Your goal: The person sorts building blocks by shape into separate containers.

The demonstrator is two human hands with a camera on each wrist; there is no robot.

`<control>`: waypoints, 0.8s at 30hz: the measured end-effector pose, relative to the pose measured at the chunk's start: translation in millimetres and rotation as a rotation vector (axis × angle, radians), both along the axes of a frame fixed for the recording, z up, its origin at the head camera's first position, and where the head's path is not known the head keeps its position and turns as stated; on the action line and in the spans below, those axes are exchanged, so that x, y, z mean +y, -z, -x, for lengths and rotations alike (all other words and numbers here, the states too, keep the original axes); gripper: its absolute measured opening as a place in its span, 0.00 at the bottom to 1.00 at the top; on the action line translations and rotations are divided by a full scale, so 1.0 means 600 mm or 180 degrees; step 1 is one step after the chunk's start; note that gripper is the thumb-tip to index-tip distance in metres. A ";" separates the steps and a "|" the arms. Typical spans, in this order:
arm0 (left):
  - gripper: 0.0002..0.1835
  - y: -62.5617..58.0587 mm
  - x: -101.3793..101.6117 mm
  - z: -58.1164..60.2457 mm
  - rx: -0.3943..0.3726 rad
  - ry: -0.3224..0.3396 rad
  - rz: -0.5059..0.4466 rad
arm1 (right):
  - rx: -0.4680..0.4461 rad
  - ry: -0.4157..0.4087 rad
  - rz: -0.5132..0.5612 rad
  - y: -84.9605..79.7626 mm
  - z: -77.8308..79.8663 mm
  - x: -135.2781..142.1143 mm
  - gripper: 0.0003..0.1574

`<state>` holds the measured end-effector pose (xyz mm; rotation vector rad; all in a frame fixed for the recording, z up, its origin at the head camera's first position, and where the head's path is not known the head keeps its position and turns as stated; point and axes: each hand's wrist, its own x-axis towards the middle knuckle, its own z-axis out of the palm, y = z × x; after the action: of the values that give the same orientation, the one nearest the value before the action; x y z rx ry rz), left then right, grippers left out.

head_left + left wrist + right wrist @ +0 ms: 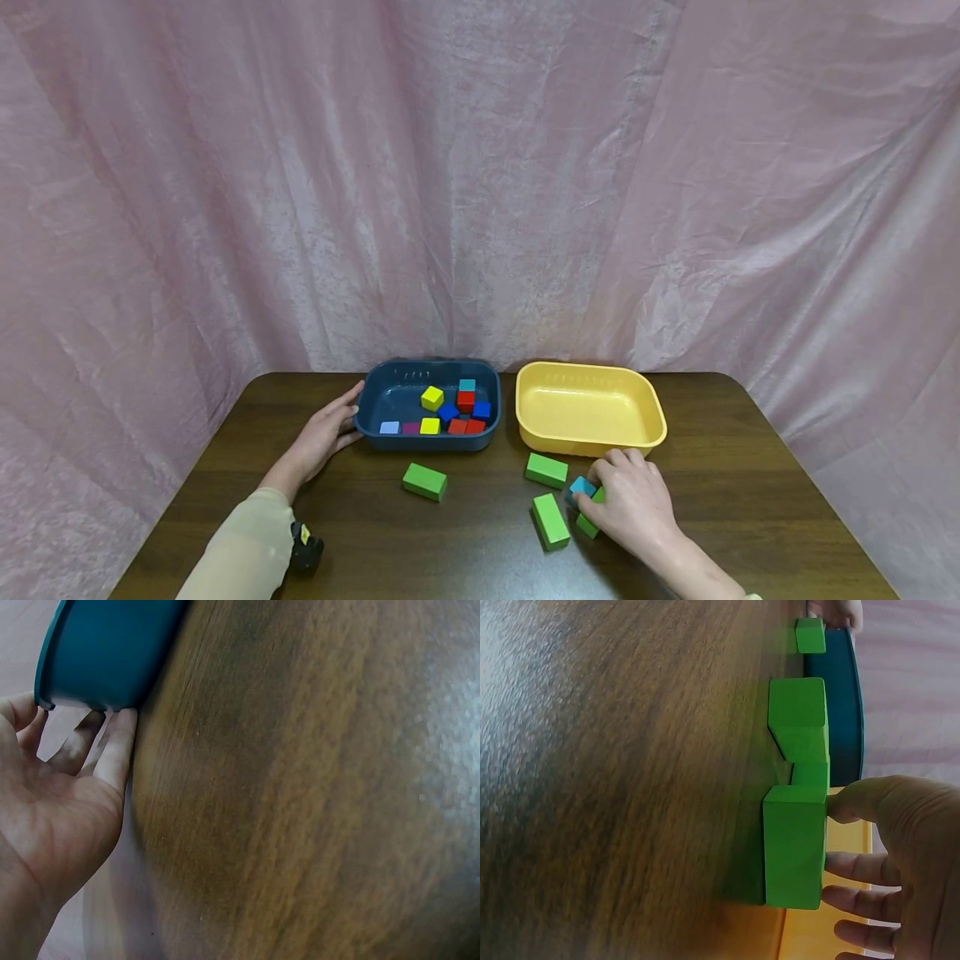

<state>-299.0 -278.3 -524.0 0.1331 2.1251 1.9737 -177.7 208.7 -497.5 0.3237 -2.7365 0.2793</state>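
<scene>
My right hand point(633, 500) is low over the table, thumb and forefinger at opposite sides of a light blue cube point(582, 487), pinching it. Partly under that hand lies a green block point(587, 525); in the right wrist view, this green block point(793, 847) hides the cube. Two more green blocks, one point(546, 471) near the yellow bin and one point(551, 522) nearer me, lie to the left. With fingers fairly straight, my left hand point(318, 442) touches the left end of the dark blue bin point(427, 443), fingertips against its wall in the left wrist view.
Several cubes, among them a yellow cube point(432, 398) and a red cube point(466, 402), lie in the blue bin. Right of it stands a yellow bin point(592, 446) with nothing inside. Another green block point(425, 482) lies before the blue bin. A pink curtain point(480, 183) hangs behind the table.
</scene>
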 end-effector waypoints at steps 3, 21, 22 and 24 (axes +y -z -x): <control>0.30 0.000 0.001 0.000 0.0007 -0.0001 0.0009 | -0.0019 0.0017 -0.0024 -0.001 0.000 -0.001 0.15; 0.30 -0.001 0.000 -0.001 0.0020 0.0018 0.0023 | -0.0113 0.0038 -0.0108 0.000 0.006 -0.005 0.14; 0.30 -0.001 0.000 -0.001 0.0017 0.0016 0.0027 | -0.0124 0.0036 -0.0112 0.000 0.006 -0.006 0.14; 0.30 -0.001 0.000 -0.001 0.0013 0.0007 0.0032 | -0.0122 0.0024 -0.0117 0.000 0.006 -0.006 0.14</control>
<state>-298.5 -278.2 -523.7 0.1378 2.1360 1.9630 -181.0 205.2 -497.8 0.3213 -2.7829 0.2360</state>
